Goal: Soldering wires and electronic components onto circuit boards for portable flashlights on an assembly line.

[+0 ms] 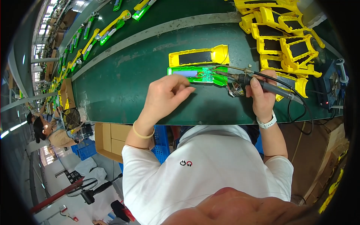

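Observation:
My right hand [261, 93] grips the dark handle of a soldering iron [273, 88]; a thin metal feed tube runs along its front. The iron's tip lies over the green circuit board [207, 74], where thin wires meet it. The board sits in a bright green housing [221, 80] beside a blue-grey cylindrical battery [184, 74]. Resting at the housing's near left side, my left hand [167, 93] has its fingers curled, and whatever they hold is hidden. A round silvery lamp head [236, 89] lies by the housing's right end. Just behind is a yellow shell [200, 57] with a dark panel.
Yellow shells [287, 45] are heaped at the far right. A blue soldering station [327, 84] with a solder spool [342, 71] stands right, its cable looping nearby. Green and yellow assemblies [108, 32] line the far left strip. A cardboard box [108, 140] is below the bench's left edge.

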A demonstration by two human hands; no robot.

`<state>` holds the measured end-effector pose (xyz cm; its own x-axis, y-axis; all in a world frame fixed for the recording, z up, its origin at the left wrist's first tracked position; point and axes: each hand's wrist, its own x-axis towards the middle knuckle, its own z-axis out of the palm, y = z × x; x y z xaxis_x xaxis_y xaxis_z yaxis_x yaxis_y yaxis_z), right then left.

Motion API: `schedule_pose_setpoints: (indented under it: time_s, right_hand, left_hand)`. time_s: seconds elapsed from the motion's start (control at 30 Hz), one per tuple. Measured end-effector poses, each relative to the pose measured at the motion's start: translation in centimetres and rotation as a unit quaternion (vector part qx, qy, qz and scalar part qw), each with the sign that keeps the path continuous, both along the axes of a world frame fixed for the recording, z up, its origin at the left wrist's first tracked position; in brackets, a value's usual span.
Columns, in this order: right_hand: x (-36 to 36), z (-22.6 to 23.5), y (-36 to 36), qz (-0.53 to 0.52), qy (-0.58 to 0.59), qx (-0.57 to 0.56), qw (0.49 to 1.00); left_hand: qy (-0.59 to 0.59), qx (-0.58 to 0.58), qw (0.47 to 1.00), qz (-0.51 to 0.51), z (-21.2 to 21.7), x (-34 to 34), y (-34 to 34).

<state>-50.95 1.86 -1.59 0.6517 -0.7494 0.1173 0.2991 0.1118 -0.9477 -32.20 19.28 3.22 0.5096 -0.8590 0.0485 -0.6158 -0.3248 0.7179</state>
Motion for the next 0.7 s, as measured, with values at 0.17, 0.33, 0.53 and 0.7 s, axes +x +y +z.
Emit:
schedule_pose_setpoints:
  time_s: [0.17, 0.33, 0.53, 0.7]
  right_hand:
    - [-0.1, -0.4, -0.3, 0.001, -0.001, -0.001, 1.0]
    - [-0.1, -0.5, -0.2, 0.005, 0.005, -0.003, 1.0]
    - [-0.3, -1.1, -0.4, 0.011, 0.03, -0.037, 0.999]
    - [0.1, -1.0, -0.3, 0.032, 0.049, -0.028, 0.998]
  left_hand:
    - [-0.221, -0.104, 0.961, -0.128, -2.3, 0.8, -1.7]
    - [-0.273, -0.158, 0.933, -0.175, -3.5, 1.0, -2.3]
    - [-0.291, -0.12, 0.928, -0.201, -2.8, 1.0, -2.3]
    - [-0.304, -0.109, 0.924, -0.207, -2.8, 1.1, -2.3]
